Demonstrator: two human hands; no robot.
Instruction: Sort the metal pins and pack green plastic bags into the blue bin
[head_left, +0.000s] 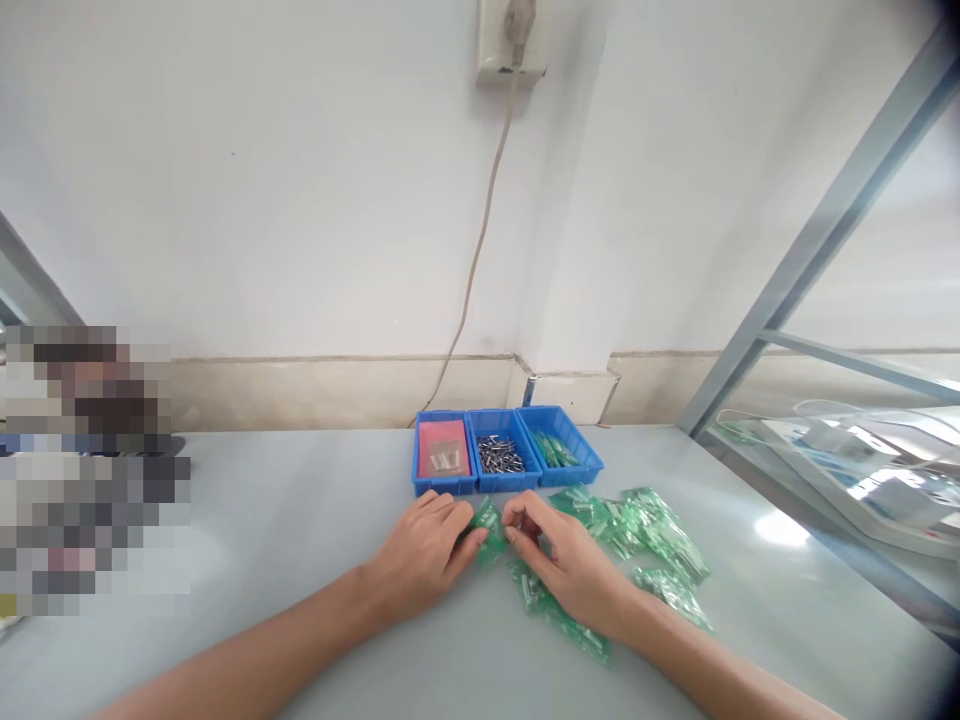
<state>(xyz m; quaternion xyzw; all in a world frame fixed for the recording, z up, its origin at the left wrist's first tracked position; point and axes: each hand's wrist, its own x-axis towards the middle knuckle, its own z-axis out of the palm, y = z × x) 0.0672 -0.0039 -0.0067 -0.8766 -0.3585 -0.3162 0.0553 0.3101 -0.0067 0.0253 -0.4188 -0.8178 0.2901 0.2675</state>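
My left hand (431, 550) is closed on a small green plastic bag (489, 530), its thumb and fingers at the bag's left side. At the bag's right edge, my right hand (559, 555) has thumb and index finger pinched together; what lies between them is too small to make out. More green bags with small pieces inside (656, 530) lie beyond and beside my right hand, and others (577, 630) lie partly under it. Behind my hands stand three blue bins: one with a pink sheet (442, 440), one with metal pins (500, 455), one with green bags (553, 450).
The grey table (300, 640) meets a white wall, where a cable (484, 230) hangs from a socket (510, 40). A metal frame (817, 230) rises at the right, near a white tray (847, 500). A person, pixelated, is at the left edge.
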